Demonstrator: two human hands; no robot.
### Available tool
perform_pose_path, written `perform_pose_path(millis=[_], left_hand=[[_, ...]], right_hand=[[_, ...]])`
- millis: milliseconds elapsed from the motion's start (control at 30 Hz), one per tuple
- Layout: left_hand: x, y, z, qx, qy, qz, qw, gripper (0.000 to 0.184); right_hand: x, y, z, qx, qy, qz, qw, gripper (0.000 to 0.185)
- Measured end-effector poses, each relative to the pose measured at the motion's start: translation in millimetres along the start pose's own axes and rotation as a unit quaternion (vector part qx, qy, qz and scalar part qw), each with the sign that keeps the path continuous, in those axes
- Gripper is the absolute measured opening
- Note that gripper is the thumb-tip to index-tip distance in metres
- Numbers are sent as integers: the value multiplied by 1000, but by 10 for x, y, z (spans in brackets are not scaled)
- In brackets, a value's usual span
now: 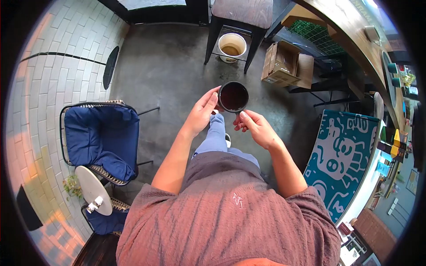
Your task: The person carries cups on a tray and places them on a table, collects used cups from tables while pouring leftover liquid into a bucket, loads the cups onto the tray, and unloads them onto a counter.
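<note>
A black cup (233, 110) with dark liquid (233, 96) in it is held up in front of my body, its opening facing up. My left hand (202, 115) is closed on the cup's left side, thumb near the rim. From the lower right, my right hand (259, 128) pinches at the cup's near edge with thumb and fingers. Whether a handle sits between those fingers is hidden. Below the cup, my leg in blue trousers (214, 134) shows over the grey floor.
A wooden-topped stool (242, 11) stands ahead, with a white bucket (232, 44) beneath it. An open cardboard box (284, 66) lies to its right. On the left are a blue-cushioned chair (102, 139) and a small round table (91, 186). A teal patterned panel (341, 155) fronts the counter at right.
</note>
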State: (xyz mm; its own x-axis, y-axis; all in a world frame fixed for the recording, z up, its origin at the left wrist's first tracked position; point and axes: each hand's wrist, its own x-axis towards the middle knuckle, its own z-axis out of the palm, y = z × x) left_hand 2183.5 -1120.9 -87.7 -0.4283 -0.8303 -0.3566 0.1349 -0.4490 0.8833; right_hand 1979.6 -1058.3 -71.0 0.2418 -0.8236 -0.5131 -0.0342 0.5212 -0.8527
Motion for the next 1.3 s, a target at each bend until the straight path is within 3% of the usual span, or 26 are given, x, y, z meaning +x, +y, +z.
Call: perform_pose_path(millis=[133, 300, 567, 833, 933, 1000, 1033, 1067, 1133, 1200, 1300], left_hand=[[552, 19, -315, 45, 26, -4, 999, 55], [835, 80, -848, 48, 133, -43, 989, 56], [575, -217, -1555, 29, 305, -111, 946, 52], [203, -714, -1439, -23, 435, -200, 878, 50], [157, -826, -1288, -52, 461, -229, 856, 50], [172, -854, -1167, -77, 491, -230, 836, 48], [182, -865, -1120, -90, 498, -232, 831, 47], [206, -871, -1072, -94, 503, -235, 827, 47], [261, -903, -970, -122, 515, -235, 815, 47], [295, -980, -894, -135, 517, -235, 812, 47], [307, -1109, -782, -156, 517, -235, 808, 47]], right_hand=[[618, 37, -272, 3, 3, 8, 1000, 38], [1589, 270, -611, 97, 49, 33, 993, 34], [3437, 850, -1134, 251, 113, 98, 956, 30], [5215, 1715, -1909, 275, 177, 156, 932, 30], [5711, 1879, -2168, 179, 249, 184, 934, 32], [5996, 1988, -2357, -94, 325, 242, 910, 38], [6045, 1999, -2419, -99, 319, 244, 910, 38], [6077, 2002, -2498, -417, 228, 223, 851, 41], [6079, 1829, -2455, -691, 104, 173, 694, 45], [6066, 1703, -2341, -431, 388, 262, 772, 46], [6088, 1653, -2348, -514, 378, 258, 725, 38]])
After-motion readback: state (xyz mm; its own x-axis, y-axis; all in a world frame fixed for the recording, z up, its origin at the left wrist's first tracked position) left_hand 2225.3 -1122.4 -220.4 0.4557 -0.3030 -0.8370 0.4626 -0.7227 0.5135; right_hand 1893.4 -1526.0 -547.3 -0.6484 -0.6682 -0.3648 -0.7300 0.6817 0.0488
